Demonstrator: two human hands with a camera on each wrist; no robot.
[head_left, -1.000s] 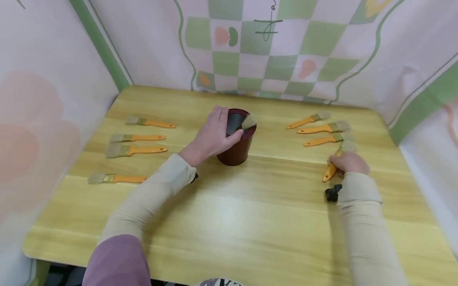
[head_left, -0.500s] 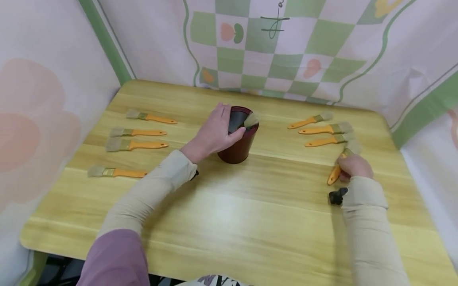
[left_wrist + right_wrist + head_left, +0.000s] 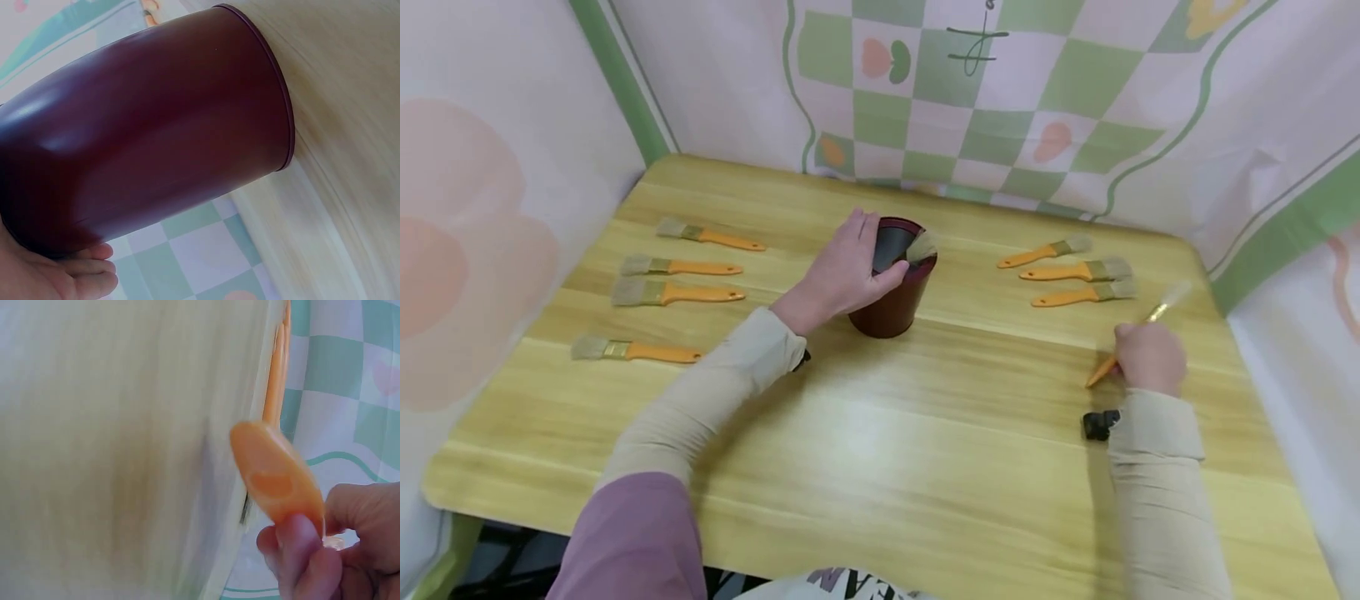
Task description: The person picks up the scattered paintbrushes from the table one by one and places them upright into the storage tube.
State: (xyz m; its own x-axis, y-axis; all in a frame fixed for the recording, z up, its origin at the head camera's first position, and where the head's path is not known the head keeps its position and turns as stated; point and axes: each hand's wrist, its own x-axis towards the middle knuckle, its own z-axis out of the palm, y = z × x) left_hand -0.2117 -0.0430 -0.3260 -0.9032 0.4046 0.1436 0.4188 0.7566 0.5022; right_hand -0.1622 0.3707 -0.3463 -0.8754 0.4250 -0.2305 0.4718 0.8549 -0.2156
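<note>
The left arm [image 3: 700, 408] slants from the lower left toward the middle, bent at the elbow; the left hand [image 3: 842, 275] grips with its back upward, the thumb [image 3: 889, 278] spread well apart from the fingers; the right arm [image 3: 1165, 492] reaches almost straight forward; the right hand [image 3: 1152, 357] pinches, thumb and fingers drawn together.

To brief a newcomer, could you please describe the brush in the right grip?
On the wooden table, look right of the dark red cup to three brushes lying flat. Below them in view, the right grip holds this brush by its orange handle; being held sets it apart.
</note>
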